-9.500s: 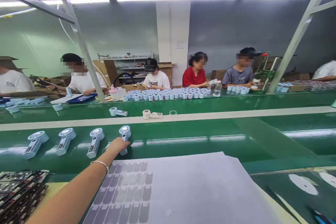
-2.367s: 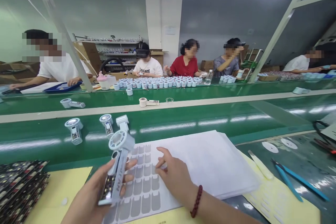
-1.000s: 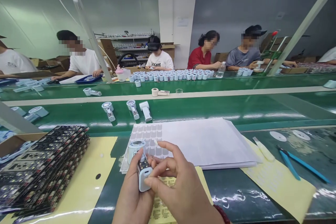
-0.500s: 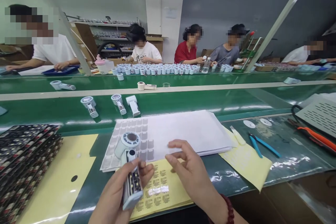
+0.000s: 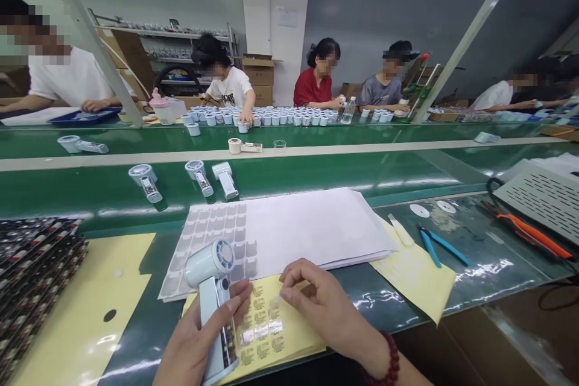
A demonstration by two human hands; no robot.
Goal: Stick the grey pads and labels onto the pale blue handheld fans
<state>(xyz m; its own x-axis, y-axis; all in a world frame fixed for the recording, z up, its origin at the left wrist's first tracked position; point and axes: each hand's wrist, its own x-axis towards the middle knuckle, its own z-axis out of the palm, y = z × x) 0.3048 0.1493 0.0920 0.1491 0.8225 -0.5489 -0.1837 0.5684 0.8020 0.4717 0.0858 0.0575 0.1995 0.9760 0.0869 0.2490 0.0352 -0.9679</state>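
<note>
A light blue handheld fan (image 5: 210, 265) rests in my left hand (image 5: 190, 338), whose fingers and thumb wrap its handle. The fan's round head tilts up and its open handle side, with parts inside, faces right. My right hand (image 5: 325, 307) is closed in a pinch over the yellow label sheet (image 5: 298, 335). At its fingertips shows a small translucent piece, apparently a label (image 5: 276, 300); its print cannot be made out. Printed labels in rows lie on the sheet below both hands. Behind them is a white sheet (image 5: 307, 229) with grey stickers at its left side.
More fans (image 5: 143, 181) lie on the green conveyor (image 5: 316, 172). Blue-handled nippers (image 5: 446, 246), orange-handled pliers (image 5: 534, 235) and a yellow backing paper (image 5: 420, 277) are at right. Stacked dark trays (image 5: 40, 289) stand at left. Co-workers sit across, behind rows of blue cups (image 5: 280, 117).
My right hand's fingers have closed into a pinch over the label sheet. My left hand has turned the fan, showing more of its outer side. The view has shifted slightly right.
</note>
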